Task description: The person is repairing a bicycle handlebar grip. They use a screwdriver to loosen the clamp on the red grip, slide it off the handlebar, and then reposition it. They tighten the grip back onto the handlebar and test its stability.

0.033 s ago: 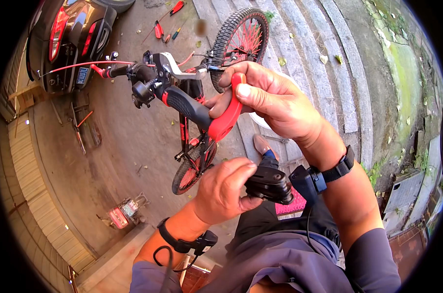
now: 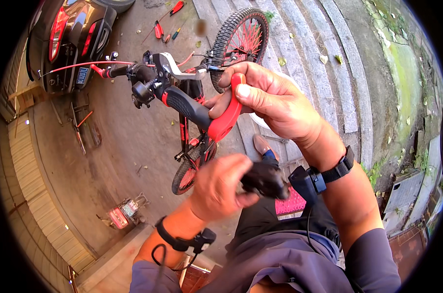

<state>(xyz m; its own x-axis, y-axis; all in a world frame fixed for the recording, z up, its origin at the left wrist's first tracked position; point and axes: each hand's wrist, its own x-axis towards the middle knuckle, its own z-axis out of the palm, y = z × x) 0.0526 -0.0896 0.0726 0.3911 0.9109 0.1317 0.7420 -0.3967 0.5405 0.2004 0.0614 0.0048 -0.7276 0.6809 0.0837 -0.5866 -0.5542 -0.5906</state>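
Head view, with places told from its centre: the red bar end (image 2: 226, 122) is found just toward 12 o'clock, set at the outer end of the grip (image 2: 189, 108), which runs from it toward 10 o'clock. Its narrow tip is pinched between the thumb and fingers of the right hand (image 2: 287, 107); how deeply it is seated cannot be told. The black tool (image 2: 265, 181) is gripped at 4 o'clock by the left hand (image 2: 219, 188), apart from the bar end; both hand and tool are blurred, so no bit can be made out.

The bar end is best pressed squarely in line with the grip, with its angle steadied at the tip, since a twist there could probably turn the handlebar (image 2: 144, 73). The right bit should be swung fully out before the tool is lifted toward 11 o'clock. It should be seated deep and straight in any bolt head, then turned lightly at first, the angle being checked against the brake lever (image 2: 180, 72) before real force is applied. The pinching fingers should be kept clear of the bit's path.
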